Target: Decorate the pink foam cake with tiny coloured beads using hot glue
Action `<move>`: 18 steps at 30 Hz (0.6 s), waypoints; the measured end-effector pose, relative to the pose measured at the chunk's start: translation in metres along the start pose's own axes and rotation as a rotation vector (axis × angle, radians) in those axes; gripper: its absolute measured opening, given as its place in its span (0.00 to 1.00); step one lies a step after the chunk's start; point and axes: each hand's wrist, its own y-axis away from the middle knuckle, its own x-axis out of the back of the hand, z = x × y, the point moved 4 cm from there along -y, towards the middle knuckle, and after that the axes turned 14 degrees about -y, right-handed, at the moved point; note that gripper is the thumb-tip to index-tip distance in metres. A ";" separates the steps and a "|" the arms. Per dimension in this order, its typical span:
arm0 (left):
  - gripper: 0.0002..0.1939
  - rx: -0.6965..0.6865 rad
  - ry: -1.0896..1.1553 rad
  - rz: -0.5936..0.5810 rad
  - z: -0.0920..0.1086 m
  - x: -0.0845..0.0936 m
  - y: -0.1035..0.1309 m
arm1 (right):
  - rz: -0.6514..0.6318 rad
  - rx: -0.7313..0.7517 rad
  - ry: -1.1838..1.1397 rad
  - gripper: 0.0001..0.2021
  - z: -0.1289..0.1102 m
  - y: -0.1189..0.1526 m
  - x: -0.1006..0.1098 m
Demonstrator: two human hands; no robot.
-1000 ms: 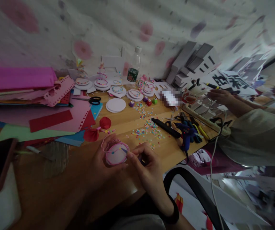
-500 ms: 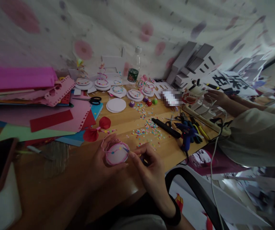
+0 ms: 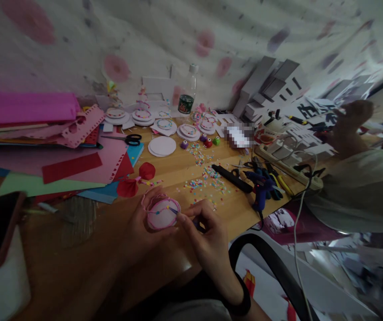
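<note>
My left hand (image 3: 140, 234) is closed around the edge of a small round white disc (image 3: 162, 219). Pink twisted cord rims the disc, and a loop of it stands up at the back with small teal and yellow pieces on it. In my right hand (image 3: 209, 238) there is a pair of tweezers (image 3: 173, 210), pinched between thumb and fingers. Their tip touches, or is very close to, the yellow piece on the cord. Just beyond my left hand lies a red paper bow (image 3: 128, 187). Small confetti-like bits (image 3: 208, 179) are scattered past my right hand.
A blue glue gun (image 3: 261, 191) and pliers lie to the right, near a power strip (image 3: 288, 167). Decorated discs, a plain white disc (image 3: 162, 146), scissors (image 3: 133, 140) and a bottle (image 3: 186, 91) stand behind. Coloured paper is stacked left. A co-worker's arm (image 3: 348, 133) reaches in from the right.
The tweezers' tip has shifted slightly left and down, closer to the yellow piece. My left hand and the disc stay put. The co-worker's hand has pulled back to the right and up.
</note>
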 end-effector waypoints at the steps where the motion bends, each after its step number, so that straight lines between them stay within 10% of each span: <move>1: 0.45 0.004 -0.001 0.000 0.000 0.000 0.000 | 0.000 0.001 -0.001 0.08 0.000 0.000 0.000; 18: 0.45 0.028 0.018 0.053 0.005 0.002 -0.002 | 0.003 0.057 0.023 0.08 -0.006 0.001 0.005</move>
